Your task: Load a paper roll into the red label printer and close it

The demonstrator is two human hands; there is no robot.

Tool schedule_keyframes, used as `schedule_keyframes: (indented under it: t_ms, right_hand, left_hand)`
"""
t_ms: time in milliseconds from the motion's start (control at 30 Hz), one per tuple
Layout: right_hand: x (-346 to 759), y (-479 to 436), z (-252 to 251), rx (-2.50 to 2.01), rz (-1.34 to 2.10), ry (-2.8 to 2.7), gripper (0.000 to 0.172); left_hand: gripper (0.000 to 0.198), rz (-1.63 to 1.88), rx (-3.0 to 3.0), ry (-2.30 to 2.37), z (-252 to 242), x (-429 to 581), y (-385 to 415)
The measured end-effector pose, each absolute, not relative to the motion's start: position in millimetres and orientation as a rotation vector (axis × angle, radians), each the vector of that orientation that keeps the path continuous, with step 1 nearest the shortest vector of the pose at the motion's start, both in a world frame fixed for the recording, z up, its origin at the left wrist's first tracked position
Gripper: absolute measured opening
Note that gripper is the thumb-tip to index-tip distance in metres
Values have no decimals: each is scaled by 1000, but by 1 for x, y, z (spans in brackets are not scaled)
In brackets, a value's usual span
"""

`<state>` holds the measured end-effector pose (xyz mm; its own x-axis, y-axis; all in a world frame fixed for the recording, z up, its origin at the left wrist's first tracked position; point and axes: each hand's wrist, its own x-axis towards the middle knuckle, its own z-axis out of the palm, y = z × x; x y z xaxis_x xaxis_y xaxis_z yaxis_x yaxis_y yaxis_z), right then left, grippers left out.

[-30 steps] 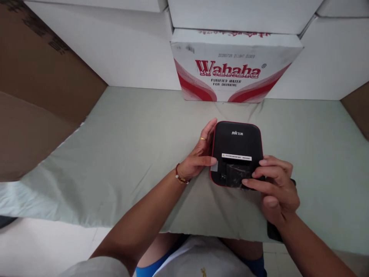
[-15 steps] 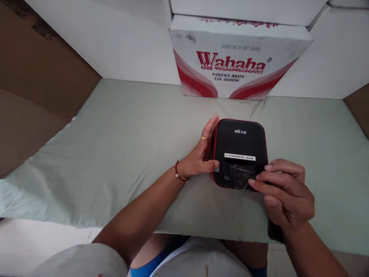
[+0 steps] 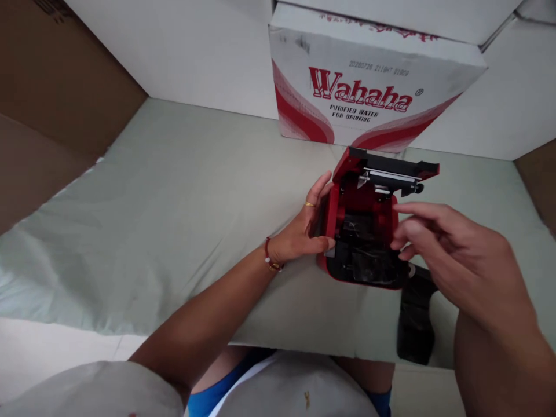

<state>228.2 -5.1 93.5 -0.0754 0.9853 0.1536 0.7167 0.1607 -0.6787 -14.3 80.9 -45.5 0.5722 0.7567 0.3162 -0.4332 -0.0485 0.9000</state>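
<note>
A small label printer (image 3: 330,217) with a red body lies on the green cloth, its lid (image 3: 391,165) raised toward the back. Inside the red cavity, shiny black film (image 3: 373,260) spreads over the floor and the front edge. My left hand (image 3: 304,231) grips the printer's left side, thumb on the front corner and fingers along the wall. Just at the right wall hovers my right hand (image 3: 452,249), fingers bent and apart, with nothing visible in them; whether a fingertip touches the wall I cannot tell. Under that hand lies a long black object (image 3: 416,324) with a pale ring at one end.
Behind the printer stands a white and red Wahaha water carton (image 3: 369,92) against white boxes (image 3: 204,58). A brown carton (image 3: 56,104) is at the left, and another brown surface (image 3: 536,182) at the right. The cloth's front edge (image 3: 304,347) is close to my lap.
The printer's lid has swung up and back, showing the red inside. My right hand has moved up and right, uncovering the black object. My left hand keeps its hold.
</note>
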Motion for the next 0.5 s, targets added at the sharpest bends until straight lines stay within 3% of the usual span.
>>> schedule_keyframes:
  t_ms: [200,333,500]
  right_hand:
    - [206,44,92,-1969,29,-2565,31]
    - [191,54,95,-2056,-25,-2758,25]
    - [176,59,105,-2195,30,-2825,30]
  left_hand:
    - [117,979,1285,285,-42,-14,82]
    - [116,969,1279,289,-41,-14,82]
    - [115,980,1309,300,-42,-14,84]
